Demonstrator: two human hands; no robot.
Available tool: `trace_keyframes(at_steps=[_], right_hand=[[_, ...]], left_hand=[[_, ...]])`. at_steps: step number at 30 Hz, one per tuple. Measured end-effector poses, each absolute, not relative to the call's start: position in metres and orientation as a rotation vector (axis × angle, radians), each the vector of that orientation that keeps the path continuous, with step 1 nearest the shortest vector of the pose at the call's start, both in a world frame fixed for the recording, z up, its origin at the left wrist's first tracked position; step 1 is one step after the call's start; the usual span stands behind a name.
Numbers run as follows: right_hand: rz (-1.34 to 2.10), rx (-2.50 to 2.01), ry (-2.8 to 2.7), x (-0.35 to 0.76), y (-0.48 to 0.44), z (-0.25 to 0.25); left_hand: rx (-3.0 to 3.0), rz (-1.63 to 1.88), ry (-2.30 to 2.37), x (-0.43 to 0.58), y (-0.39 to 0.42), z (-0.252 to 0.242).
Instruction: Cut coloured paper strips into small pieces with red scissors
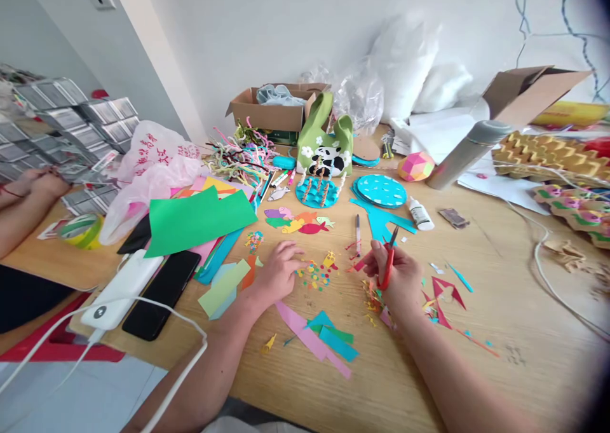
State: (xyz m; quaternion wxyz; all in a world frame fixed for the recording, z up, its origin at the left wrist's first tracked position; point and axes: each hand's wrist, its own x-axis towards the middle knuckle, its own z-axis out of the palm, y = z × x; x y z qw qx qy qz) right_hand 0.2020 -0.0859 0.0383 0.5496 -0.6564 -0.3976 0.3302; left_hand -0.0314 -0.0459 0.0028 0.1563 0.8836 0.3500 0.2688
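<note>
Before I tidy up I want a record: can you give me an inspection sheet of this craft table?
Surface: wooden table, strewn with paper offcuts.
Job's things: red scissors; coloured paper dots.
Clutter: green paper sheet, phone, power bank, glue bottle, flask, panda bag.
Hands: right hand shut on the red scissors; left hand open, beside the paper dots.
Cables: white cable from the power bank; second cable at right.
Surroundings: another person's arms at left; cardboard box by white wall.
</note>
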Motion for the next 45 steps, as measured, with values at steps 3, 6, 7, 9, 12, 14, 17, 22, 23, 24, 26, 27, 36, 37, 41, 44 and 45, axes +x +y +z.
trace_keyframes(at_steps=[3,6,7,9,12,14,17,22,23,24,26,27,36,37,41,44,45], right_hand=[[0.761,-1.578,-0.964,0.202,-0.086,0.037],[0.759,-1.593,-0.971,0.202,-0.085,0.037],[0.763,-1.594,-0.969,0.202,-0.085,0.037],[0.775,-1.588,-0.958,0.202,-0.085,0.036],[0.777,-1.577,-0.94,0.202,-0.085,0.036],[0.78,-1.576,-0.943,0.202,-0.084,0.036],[0.787,-1.576,-0.967,0.201,-0.084,0.036],[0.773,-1.555,-0.997,0.199,-0.085,0.035],[0.765,-1.559,-1.01,0.199,-0.085,0.034],[0.755,-1.564,-1.023,0.199,-0.086,0.034],[0.731,-1.573,-1.04,0.198,-0.086,0.033],[0.724,-1.575,-1.043,0.198,-0.086,0.033],[0.733,-1.548,-1.018,0.195,-0.086,0.031],[0.716,-1.554,-1.026,0.196,-0.086,0.031],[0.708,-1.514,-1.134,0.196,-0.088,0.033],[0.749,-1.466,-1.272,0.193,-0.09,0.036],[0.742,-1.47,-1.291,0.191,-0.091,0.038]], left_hand=[[2.521,0.813,1.039,-0.032,-0.044,0.003],[2.547,0.748,1.009,-0.032,-0.045,0.002],[2.549,0.723,0.98,-0.032,-0.045,0.002],[2.537,0.709,0.937,-0.031,-0.046,0.002],[2.522,0.711,0.961,-0.03,-0.046,0.004],[2.533,0.688,0.978,-0.03,-0.046,0.004],[2.535,0.679,0.963,-0.03,-0.046,0.005],[2.515,0.686,0.933,-0.03,-0.046,0.005],[2.514,0.663,0.908,-0.03,-0.046,0.004],[2.511,0.646,0.886,-0.03,-0.047,0.004],[2.506,0.629,0.867,-0.03,-0.047,0.004],[2.505,0.635,0.877,-0.03,-0.047,0.004],[2.269,0.769,0.905,-0.025,-0.048,0.004],[2.234,0.807,0.942,-0.026,-0.048,0.003],[2.179,0.904,1.094,-0.027,-0.047,0.001],[2.135,0.874,1.09,-0.027,-0.047,-0.002],[2.122,0.867,1.076,-0.026,-0.047,-0.003]])
